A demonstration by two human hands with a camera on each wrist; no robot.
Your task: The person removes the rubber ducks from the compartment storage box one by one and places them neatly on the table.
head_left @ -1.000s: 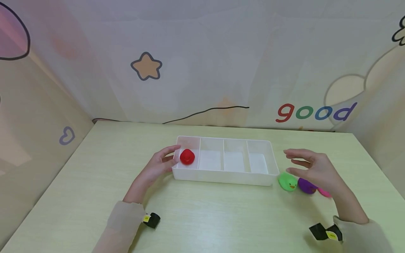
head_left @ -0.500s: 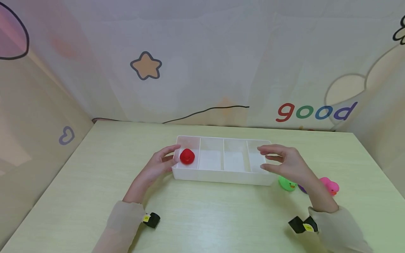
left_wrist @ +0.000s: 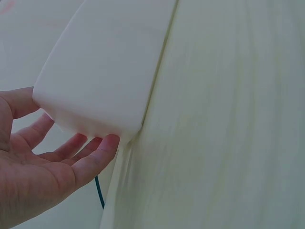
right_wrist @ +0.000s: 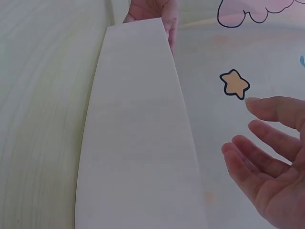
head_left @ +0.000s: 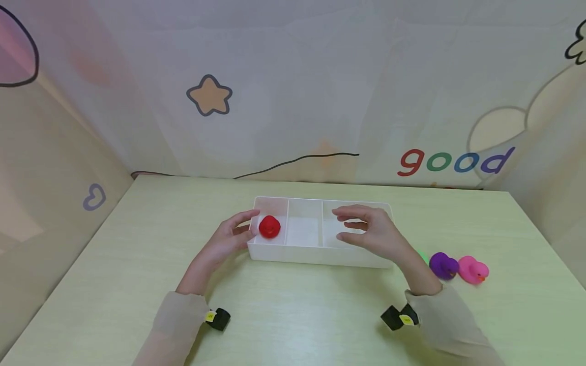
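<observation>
A white tray (head_left: pixel 320 256) with a row of compartments lies on the table. My left hand (head_left: pixel 233 235) holds its left end, with the thumb at the rim; in the left wrist view, its fingers curve against the end wall of the tray (left_wrist: pixel 109 62). In the leftmost compartment sits a red rubber duck (head_left: pixel 269 226). Over the right-hand compartments hovers my right hand (head_left: pixel 368 229), its fingers loosely bent, the thumb apart and nothing between them. In the right wrist view, that hand (right_wrist: pixel 271 162) is beside the tray's long front wall, above the rim.
Right of the tray, a purple rubber duck (head_left: pixel 443 266) and a pink rubber duck (head_left: pixel 473 269) stand side by side on the table (head_left: pixel 297 315). A green duck (head_left: pixel 423 257) is mostly hidden behind the right forearm. A printed backdrop (head_left: pixel 293 101) rises behind the table.
My empty right hand has moved left from above the green and purple ducks to over the tray's right-hand compartments, uncovering the pink and purple ducks. The left hand has stayed on the tray.
</observation>
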